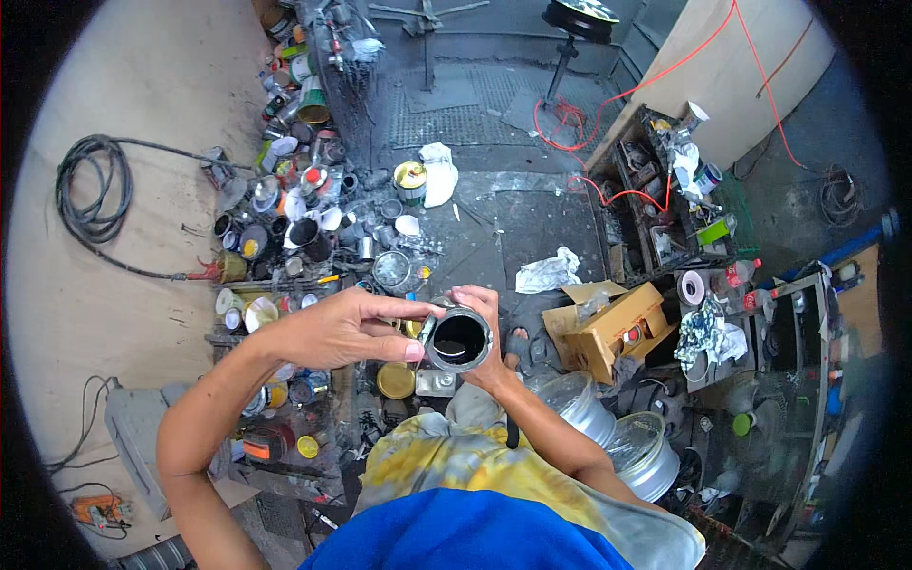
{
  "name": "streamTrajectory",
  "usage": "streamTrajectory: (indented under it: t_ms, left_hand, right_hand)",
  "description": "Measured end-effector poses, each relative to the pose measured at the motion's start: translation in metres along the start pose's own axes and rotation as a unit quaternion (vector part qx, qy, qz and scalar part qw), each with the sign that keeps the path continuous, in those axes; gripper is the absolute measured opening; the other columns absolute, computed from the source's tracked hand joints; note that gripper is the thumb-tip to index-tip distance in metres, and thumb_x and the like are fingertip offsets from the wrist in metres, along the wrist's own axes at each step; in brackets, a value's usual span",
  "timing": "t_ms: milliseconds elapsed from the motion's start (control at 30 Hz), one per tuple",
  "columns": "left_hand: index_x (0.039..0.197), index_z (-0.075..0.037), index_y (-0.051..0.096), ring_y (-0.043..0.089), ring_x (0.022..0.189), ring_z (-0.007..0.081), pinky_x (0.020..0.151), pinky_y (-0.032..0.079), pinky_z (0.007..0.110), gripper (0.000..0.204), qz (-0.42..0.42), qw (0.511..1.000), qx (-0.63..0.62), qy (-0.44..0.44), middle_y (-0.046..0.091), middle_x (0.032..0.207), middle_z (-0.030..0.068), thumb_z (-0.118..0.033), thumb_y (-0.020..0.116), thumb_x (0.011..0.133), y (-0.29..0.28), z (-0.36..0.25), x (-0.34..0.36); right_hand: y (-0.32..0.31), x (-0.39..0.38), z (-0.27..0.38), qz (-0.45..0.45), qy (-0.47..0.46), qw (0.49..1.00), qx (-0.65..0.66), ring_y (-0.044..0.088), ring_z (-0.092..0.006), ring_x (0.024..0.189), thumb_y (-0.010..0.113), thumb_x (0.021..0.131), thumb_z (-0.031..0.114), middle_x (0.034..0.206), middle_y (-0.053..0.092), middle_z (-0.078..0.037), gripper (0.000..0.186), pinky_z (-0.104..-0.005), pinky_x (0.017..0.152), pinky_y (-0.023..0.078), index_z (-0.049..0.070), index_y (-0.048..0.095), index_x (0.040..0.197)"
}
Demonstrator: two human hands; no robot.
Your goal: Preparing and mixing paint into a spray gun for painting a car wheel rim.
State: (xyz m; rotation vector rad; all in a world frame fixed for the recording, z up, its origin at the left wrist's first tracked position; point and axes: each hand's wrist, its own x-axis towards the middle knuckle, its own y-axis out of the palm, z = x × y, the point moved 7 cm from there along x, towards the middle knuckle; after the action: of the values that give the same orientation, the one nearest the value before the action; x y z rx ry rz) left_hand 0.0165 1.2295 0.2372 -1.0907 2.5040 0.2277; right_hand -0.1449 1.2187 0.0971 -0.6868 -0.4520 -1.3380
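In front of my body I hold a round metal cup (460,340) with a grey rim, its open mouth facing up. Its inside is black, with a glint that looks like dark liquid. Fingers of my right hand (486,356) wrap round the far and right side of the cup. My left hand (347,328) comes in from the left, thumb and fingers closed at the left rim, where a thin grey edge shows between them. Whether that edge is a separate piece I cannot tell. A yellowish round lid (396,380) and a silver can (437,383) lie just below.
Paint cans, cups and bottles crowd the bench (332,237) on the left. A yellow-topped can (410,179) stands beyond the cup. At right are an open cardboard box (608,332), wheel rims (641,456) and a cluttered shelf (646,180). An orange hose (617,195) trails behind.
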Motion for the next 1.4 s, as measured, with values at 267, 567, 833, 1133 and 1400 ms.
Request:
streamTrajectory:
  t_ms: [267, 567, 833, 1133, 1400]
  left_hand:
    - [0.149, -0.001, 0.049, 0.064, 0.117, 0.0186, 0.103, 0.053, 0.039, 0.058, -0.084, 0.940, -0.331, 0.015, 0.066, 0.129, 0.0085, -0.034, 0.061, 0.104, -0.022, 0.030, 0.160]
    - [0.161, -0.011, 0.030, 0.064, 0.118, 0.0292, 0.110, 0.046, 0.052, 0.071, -0.063, 0.849, -0.523, 0.049, 0.059, 0.138, 0.0125, -0.056, 0.042, 0.106, 0.009, 0.073, 0.302]
    - [0.161, -0.011, 0.027, 0.059, 0.128, 0.0384, 0.113, 0.044, 0.052, 0.067, -0.092, 0.796, -0.589, 0.102, 0.053, 0.146, 0.0230, -0.050, 0.040, 0.109, 0.007, 0.079, 0.357]
    - [0.156, -0.017, 0.034, 0.059, 0.127, 0.0390, 0.107, 0.047, 0.052, 0.065, -0.225, 0.754, -0.603, 0.131, 0.054, 0.145, 0.0234, -0.053, 0.049, 0.105, -0.079, 0.076, 0.383]
    - [0.158, -0.021, 0.032, 0.056, 0.131, 0.0371, 0.111, 0.041, 0.059, 0.070, -0.263, 0.712, -0.623, 0.189, 0.055, 0.145, 0.0183, -0.060, 0.049, 0.103, -0.216, 0.069, 0.442]
  right_hand:
    - [-0.101, 0.053, -0.115, 0.047, 0.102, 0.993, 0.046, 0.059, -0.0340, 0.112, 0.099, 0.059, 0.021, 0.120, 0.061, -0.016, 0.090, -0.0444, 0.095, 0.051, 0.005, 0.054, 0.135]
    - [-0.237, 0.100, -0.223, 0.105, 0.233, 0.965, -0.055, 0.058, -0.0338, 0.109, 0.096, 0.061, 0.020, 0.115, 0.058, -0.014, 0.081, -0.0429, 0.095, 0.048, 0.002, 0.057, 0.130]
    - [-0.268, 0.121, -0.264, 0.157, 0.248, 0.952, -0.083, 0.056, -0.0360, 0.111, 0.097, 0.062, 0.021, 0.117, 0.057, -0.016, 0.079, -0.0460, 0.097, 0.046, 0.002, 0.056, 0.127]
    - [-0.191, 0.212, -0.290, 0.196, 0.265, 0.943, 0.043, 0.062, -0.0309, 0.111, 0.094, 0.066, 0.018, 0.118, 0.062, -0.015, 0.068, -0.0412, 0.097, 0.050, 0.001, 0.062, 0.123]
    - [-0.135, 0.307, -0.389, 0.229, 0.271, 0.934, 0.042, 0.062, -0.0328, 0.110, 0.094, 0.066, 0.018, 0.117, 0.063, -0.014, 0.060, -0.0428, 0.096, 0.050, 0.003, 0.066, 0.117]
